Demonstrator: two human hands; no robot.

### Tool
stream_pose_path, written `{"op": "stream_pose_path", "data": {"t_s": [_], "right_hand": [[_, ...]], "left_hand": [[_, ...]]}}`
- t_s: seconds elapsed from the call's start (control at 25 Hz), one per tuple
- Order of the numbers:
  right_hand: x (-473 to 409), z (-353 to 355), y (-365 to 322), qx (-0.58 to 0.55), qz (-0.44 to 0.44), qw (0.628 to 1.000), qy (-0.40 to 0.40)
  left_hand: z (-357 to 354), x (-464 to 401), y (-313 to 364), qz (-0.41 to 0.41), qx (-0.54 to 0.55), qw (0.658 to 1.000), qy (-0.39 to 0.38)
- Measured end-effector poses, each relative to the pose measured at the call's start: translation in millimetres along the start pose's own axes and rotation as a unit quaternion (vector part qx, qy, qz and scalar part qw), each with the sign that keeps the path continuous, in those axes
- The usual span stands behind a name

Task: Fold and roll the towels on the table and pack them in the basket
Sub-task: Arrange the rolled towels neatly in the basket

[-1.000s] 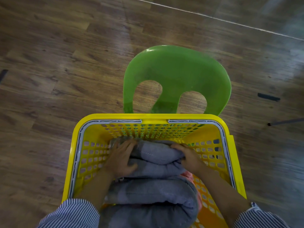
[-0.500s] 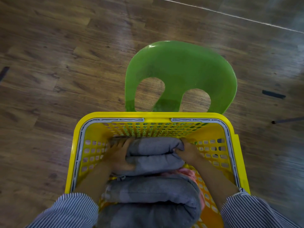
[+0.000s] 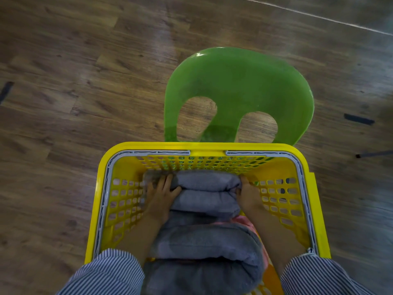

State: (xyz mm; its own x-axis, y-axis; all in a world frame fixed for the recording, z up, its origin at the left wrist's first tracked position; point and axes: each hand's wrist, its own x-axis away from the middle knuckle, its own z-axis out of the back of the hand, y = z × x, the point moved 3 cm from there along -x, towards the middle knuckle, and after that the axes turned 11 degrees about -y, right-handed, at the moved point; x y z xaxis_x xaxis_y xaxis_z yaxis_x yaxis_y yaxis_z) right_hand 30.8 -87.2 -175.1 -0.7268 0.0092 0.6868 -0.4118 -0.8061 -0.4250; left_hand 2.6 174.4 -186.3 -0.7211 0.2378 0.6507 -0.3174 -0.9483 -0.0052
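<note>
Your left hand (image 3: 158, 200) and right hand (image 3: 249, 195) clamp the ends of a soft grey rolled towel (image 3: 205, 191) against the far wall of the perforated yellow plastic basket (image 3: 127, 201) (another plump roll (image 3: 204, 241) lies nearer).

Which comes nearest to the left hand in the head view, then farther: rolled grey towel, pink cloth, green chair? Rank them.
From the left hand:
1. Rolled grey towel, gripped by it, at the basket's far end.
2. Pink cloth, to the right, tucked under the near towels.
3. Green chair, beyond the basket.
</note>
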Motion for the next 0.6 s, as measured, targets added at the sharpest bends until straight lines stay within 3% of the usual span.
{"op": "stream_pose_path", "data": {"t_s": [0.16,0.36,0.48,0.6], "right_hand": [[7,3,3,-0.032,-0.011,0.999,0.004],[67,3,-10,0.07,0.11,0.991,-0.01],[104,3,-14,0.109,0.173,0.978,-0.05],[124,-7,1,0.191,0.174,0.956,-0.14]], "left_hand": [[5,17,-5,0.029,0.047,0.998,0.012],[-2,59,-1,-0.056,0.099,0.989,0.096],[-24,83,7,-0.117,0.116,0.985,0.041],[-41,88,6,-0.059,0.15,0.987,0.003]]}}
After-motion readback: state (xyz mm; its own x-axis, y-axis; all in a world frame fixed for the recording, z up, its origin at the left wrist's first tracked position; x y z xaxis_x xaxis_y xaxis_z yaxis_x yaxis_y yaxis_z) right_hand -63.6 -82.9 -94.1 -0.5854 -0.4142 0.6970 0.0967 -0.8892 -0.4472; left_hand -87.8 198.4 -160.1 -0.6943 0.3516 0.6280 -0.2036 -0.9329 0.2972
